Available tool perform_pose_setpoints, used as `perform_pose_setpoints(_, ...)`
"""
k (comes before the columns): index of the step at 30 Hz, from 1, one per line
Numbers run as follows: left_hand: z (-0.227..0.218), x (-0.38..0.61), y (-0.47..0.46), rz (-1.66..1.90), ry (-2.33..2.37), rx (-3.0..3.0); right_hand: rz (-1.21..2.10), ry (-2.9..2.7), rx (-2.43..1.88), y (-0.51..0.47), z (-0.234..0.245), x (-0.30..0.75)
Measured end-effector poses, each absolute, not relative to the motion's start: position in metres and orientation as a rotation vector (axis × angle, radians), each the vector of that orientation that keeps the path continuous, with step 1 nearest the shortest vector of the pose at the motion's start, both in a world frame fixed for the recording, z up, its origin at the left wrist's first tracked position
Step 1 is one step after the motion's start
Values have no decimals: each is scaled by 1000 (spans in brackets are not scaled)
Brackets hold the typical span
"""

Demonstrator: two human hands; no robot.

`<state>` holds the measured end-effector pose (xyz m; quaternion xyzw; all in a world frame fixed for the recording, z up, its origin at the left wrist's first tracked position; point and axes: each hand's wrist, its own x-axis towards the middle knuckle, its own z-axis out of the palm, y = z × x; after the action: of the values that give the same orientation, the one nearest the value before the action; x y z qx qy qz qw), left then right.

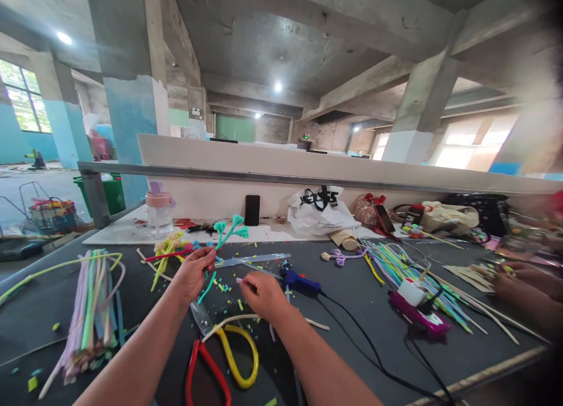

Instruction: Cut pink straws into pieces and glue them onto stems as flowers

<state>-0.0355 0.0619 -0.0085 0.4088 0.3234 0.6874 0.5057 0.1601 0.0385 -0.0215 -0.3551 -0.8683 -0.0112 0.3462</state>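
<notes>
My left hand [196, 272] is closed round the stem of a teal pipe-cleaner flower [231, 229], whose fuzzy tips stand up above the fingers. The stem's lower end [207, 287] sticks out below the hand. My right hand [264, 295] is pinched shut beside it; anything between its fingertips is too small to make out. Just right of that hand lies a blue glue gun [301, 280]. Clear glue sticks [255, 259] rest behind both hands. Nearer to me are a tool with red handles [206, 374] and a yellow-handled one [241, 359], their heads partly hidden.
Pipe-cleaner bundles lie at left [90, 312] and right [413, 277]. A purple power strip [417, 318] and the gun's cord [352, 321] occupy the right side. Behind stand a bottle [159, 212], a phone [252, 210] and a white bag [321, 212]. A co-worker's hands [523, 286] are far right.
</notes>
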Motion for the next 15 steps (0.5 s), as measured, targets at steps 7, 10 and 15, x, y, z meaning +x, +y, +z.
perform_pose_setpoints(7,-7,-31,55,1537,678,948,-24,-2241,-929,40,-21,161)
perform_pose_setpoints(10,-6,-30,50,1471,666,941,-17,-2236,-930,39,-20,161)
perform_pose_setpoints(15,-6,-29,46,1333,634,926,-3,-2234,-922,38,-19,161)
